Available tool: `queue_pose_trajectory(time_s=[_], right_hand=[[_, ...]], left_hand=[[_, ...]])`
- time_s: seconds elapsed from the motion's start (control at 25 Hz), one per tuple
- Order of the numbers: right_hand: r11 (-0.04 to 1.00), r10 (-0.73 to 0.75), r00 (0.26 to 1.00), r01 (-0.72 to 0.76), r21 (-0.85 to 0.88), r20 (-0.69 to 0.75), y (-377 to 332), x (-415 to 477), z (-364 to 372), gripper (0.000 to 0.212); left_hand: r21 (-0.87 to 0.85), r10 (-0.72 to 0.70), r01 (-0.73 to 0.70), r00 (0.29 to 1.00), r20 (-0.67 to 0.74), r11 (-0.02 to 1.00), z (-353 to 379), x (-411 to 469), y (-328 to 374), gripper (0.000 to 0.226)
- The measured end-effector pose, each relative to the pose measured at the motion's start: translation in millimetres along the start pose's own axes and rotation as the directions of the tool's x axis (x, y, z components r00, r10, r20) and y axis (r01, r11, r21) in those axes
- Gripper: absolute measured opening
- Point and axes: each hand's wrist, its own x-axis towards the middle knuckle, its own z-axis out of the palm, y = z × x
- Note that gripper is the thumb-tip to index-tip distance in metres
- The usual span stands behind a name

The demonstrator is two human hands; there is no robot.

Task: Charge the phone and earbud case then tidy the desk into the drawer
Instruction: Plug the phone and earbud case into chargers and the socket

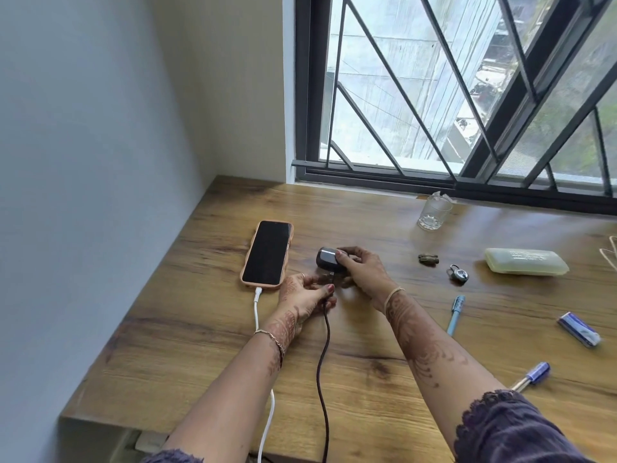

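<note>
A phone in a peach case lies screen-up on the wooden desk, with a white cable plugged into its near end. Right of it, my right hand grips a dark grey earbud case just above the desk. My left hand pinches the plug end of a black cable right under the case. The plug meets the case's near side; the joint itself is hidden by my fingers.
On the right of the desk lie a glass tumbler, a small brass piece, a padlock, a pale green case, a light blue pen, a blue pen and a blue-white eraser pack. A barred window runs behind.
</note>
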Motion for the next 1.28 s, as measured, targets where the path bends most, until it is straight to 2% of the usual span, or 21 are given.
queue_pose_trajectory(time_s=[0.32,0.52,0.88,1.12,1.28], right_hand=[[0.999,0.039,0.999,-0.04,0.032,0.03,-4,0,1,0.021],[0.999,0.045,0.998,-0.044,-0.02,0.044,-6,2,0,0.022],[0.997,0.04,0.997,-0.035,-0.073,0.065,-2,6,3,0.027],[0.996,-0.019,0.997,0.026,-0.083,0.08,6,2,4,0.047],[0.983,-0.062,0.997,0.067,-0.168,0.034,14,4,5,0.04]], left_hand=[[-0.063,-0.027,0.028,1.0,0.01,0.998,-3,1,4,0.023],[-0.08,-0.064,0.065,0.998,0.016,0.995,-5,5,5,0.005],[-0.064,-0.086,0.084,0.996,-0.018,0.994,-6,12,4,0.009],[-0.041,-0.074,0.07,0.992,-0.107,0.997,-3,15,6,0.016],[0.02,-0.041,0.043,0.991,-0.129,0.999,0,10,6,0.013]])
